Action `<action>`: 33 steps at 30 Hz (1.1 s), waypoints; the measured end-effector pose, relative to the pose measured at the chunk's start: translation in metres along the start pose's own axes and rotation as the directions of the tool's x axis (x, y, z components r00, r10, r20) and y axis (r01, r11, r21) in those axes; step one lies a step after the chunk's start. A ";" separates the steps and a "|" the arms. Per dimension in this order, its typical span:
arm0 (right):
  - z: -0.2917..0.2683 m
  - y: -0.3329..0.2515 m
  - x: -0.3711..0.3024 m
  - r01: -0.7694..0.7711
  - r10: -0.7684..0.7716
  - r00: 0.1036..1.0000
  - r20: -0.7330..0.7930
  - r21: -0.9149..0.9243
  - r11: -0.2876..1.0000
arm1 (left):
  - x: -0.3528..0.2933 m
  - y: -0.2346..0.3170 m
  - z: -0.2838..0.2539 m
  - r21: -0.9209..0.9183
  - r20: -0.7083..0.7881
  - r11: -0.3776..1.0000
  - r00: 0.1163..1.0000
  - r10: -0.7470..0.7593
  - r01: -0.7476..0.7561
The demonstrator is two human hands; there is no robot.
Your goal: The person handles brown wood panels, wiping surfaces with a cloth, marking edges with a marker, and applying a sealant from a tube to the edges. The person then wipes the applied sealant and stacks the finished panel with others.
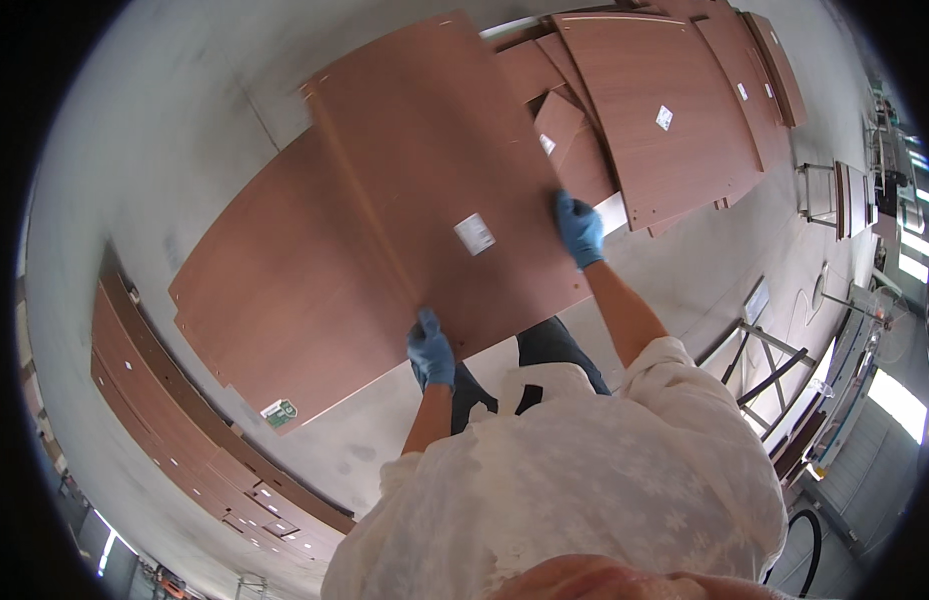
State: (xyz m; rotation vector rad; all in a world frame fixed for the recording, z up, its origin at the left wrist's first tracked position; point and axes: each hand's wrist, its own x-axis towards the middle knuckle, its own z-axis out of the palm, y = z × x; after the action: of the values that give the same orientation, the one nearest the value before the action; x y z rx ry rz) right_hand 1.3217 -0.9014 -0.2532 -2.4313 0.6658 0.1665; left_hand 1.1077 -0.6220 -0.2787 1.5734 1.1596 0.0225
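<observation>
A reddish-brown wooden panel (445,150) with a white label (475,234) is held out in front of me. My left hand (432,352), in a blue glove, is closed on the panel's near left corner. Farther up, my right hand (581,228), gloved the same way, grips the right edge near the near corner. Beneath the held panel and to its left lies another brown panel (275,280), with a green-and-white sticker (280,412) at its near corner. The held panel overlaps part of it. Most of my fingers are hidden behind the held panel.
Stacks of similar brown panels (645,120) stand at the far right, several with white labels. A long row of panels (185,440) runs along the left. To the right are a metal frame (770,360) and a small rack (835,200) of panels on the grey floor (675,270).
</observation>
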 end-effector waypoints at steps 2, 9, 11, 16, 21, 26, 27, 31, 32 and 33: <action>-0.043 0.045 0.055 -0.028 0.023 0.997 -0.080 -0.066 0.997 | -0.009 0.030 0.072 0.065 0.089 0.998 0.996 0.002 -0.008; -0.154 0.173 0.208 -0.209 0.156 0.946 -0.283 -0.167 0.964 | -0.042 0.107 0.284 0.360 0.334 0.919 0.942 0.034 -0.161; -0.172 0.202 0.241 -0.227 0.174 0.947 -0.269 -0.180 0.957 | -0.046 0.117 0.328 0.361 0.435 0.909 0.900 0.034 -0.209; -0.184 0.254 0.305 -0.154 0.085 0.943 -0.321 -0.195 0.969 | -0.062 0.123 0.395 0.392 0.454 0.906 0.890 -0.038 -0.161; -0.198 0.264 0.344 0.051 -0.133 0.961 -0.243 -0.319 0.947 | -0.070 0.121 0.410 0.435 0.590 0.836 0.807 0.014 -0.333; -0.204 0.193 0.340 0.132 -0.313 0.905 -0.290 -0.507 0.852 | -0.071 0.132 0.388 0.422 0.788 0.769 0.614 -0.048 -0.481; -0.198 0.170 0.331 0.306 -0.491 0.836 -0.245 -0.537 0.787 | -0.069 0.131 0.374 0.357 0.770 0.827 0.638 0.002 -0.434; -0.120 0.069 0.262 0.708 -0.832 0.555 -0.021 -0.513 0.485 | -0.024 0.102 0.278 0.128 0.557 0.971 0.824 0.100 -0.204; -0.091 0.046 0.235 0.783 -0.864 0.501 0.041 -0.446 0.433 | -0.008 0.086 0.241 0.161 0.407 0.987 0.909 -0.092 0.028; -0.059 0.023 0.208 0.843 -0.879 0.462 0.116 -0.366 0.395 | 0.013 0.067 0.196 0.261 0.193 0.962 0.972 -0.132 0.079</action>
State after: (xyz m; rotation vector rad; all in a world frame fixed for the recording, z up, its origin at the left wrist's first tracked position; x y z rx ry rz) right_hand 1.4883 -1.0402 -0.2729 -2.8244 -0.7739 -0.2961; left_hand 1.2684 -0.7502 -0.3085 1.6857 1.1099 -0.3669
